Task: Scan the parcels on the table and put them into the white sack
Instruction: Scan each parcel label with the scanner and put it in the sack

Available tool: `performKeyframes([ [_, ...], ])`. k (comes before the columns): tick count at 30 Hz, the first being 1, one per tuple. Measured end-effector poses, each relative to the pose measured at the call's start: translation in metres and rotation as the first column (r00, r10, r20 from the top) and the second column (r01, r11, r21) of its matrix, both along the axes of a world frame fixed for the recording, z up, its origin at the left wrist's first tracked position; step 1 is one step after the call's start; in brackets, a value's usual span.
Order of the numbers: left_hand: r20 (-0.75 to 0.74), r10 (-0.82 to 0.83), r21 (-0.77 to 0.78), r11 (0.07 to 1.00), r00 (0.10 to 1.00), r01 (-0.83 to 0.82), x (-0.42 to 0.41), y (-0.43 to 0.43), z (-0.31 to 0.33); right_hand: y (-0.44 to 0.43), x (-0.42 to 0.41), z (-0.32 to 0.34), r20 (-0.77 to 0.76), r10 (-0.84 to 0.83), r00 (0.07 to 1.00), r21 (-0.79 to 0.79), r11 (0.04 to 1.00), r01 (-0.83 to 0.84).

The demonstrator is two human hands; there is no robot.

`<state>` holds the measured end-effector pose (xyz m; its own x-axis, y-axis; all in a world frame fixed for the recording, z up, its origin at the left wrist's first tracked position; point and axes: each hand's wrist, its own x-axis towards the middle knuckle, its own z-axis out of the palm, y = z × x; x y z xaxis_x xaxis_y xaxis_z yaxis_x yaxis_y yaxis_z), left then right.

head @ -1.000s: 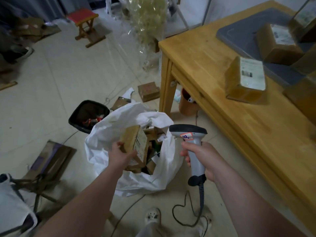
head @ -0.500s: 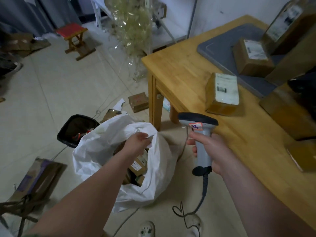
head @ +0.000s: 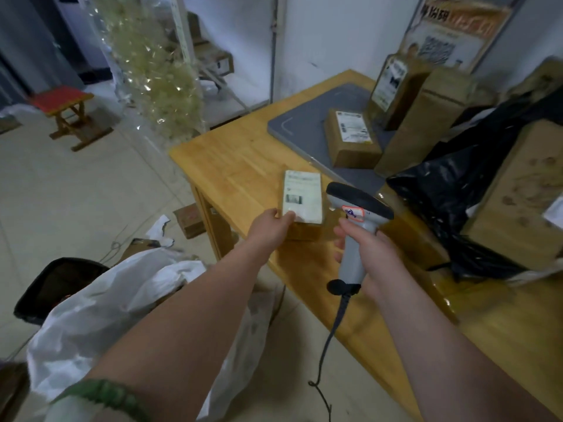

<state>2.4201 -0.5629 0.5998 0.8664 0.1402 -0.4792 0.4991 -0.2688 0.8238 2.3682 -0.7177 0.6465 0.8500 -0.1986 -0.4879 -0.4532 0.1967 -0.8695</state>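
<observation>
The left hand (head: pixel 268 229) pinches the near corner of a small parcel (head: pixel 303 199), thumb lying on its white label. The right hand (head: pixel 376 257) is wrapped tight round the grey grip of the scanner (head: pixel 358 202), whose dark head sits just at three o'clock of that parcel. From the grip a black cable (head: pixel 330 333) drops toward six o'clock.

Down at eight o'clock of the view, the white sack (head: pixel 122 300) slumps on the floor, partly under the left forearm. A black bin (head: pixel 54 284) touches it on the nine o'clock side. At the foot of the desk leg, a small brown box (head: pixel 190 220) lies on the floor.

The small parcel rests on the wooden desk (head: pixel 240 166), close to its near edge. Beyond it, toward one o'clock, a grey mat (head: pixel 304 126) carries a second parcel (head: pixel 350 138), label up. Tall cardboard boxes (head: pixel 423 123) stand just at three o'clock of that one. A black plastic bag (head: pixel 457 193) and a large carton (head: pixel 524 196) fill the desk at three o'clock of the view.

Far off at ten o'clock stands a red-topped stool (head: pixel 64 111), and at eleven o'clock a clear wrap of pale filling (head: pixel 152 71)
</observation>
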Motion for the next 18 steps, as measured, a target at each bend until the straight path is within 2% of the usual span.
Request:
performKeyframes([
  [3, -0.042, 0.028, -0.025, 0.999, 0.999, -0.029, 0.008, -0.01, -0.004, -0.006, 0.016, -0.006, -0.065, -0.034, 0.997, 0.095, 0.995, 0.04],
  [6, -0.078, 0.027, -0.115, 0.993, 0.997, -0.036, 0.007, -0.017, -0.007, -0.007, 0.03, -0.013, -0.076, 0.009, 0.997, 0.195, 0.981, 0.007],
  [11, -0.113, 0.103, -0.257, 0.958, 0.988, -0.129, -0.009, -0.022, -0.016, -0.01, 0.026, -0.023, -0.052, 0.111, 0.992, 0.157, 0.982, -0.102],
  [15, -0.186, 0.22, -0.512, 0.81, 0.958, -0.285, -0.029, -0.02, -0.015, -0.02, 0.01, -0.025, -0.067, 0.125, 0.99, 0.174, 0.978, -0.112],
  [18, -0.193, 0.277, -0.57, 0.749, 0.941, -0.338, -0.047, -0.014, -0.017, -0.027, -0.004, -0.02, -0.049, 0.138, 0.989, 0.178, 0.976, -0.128],
])
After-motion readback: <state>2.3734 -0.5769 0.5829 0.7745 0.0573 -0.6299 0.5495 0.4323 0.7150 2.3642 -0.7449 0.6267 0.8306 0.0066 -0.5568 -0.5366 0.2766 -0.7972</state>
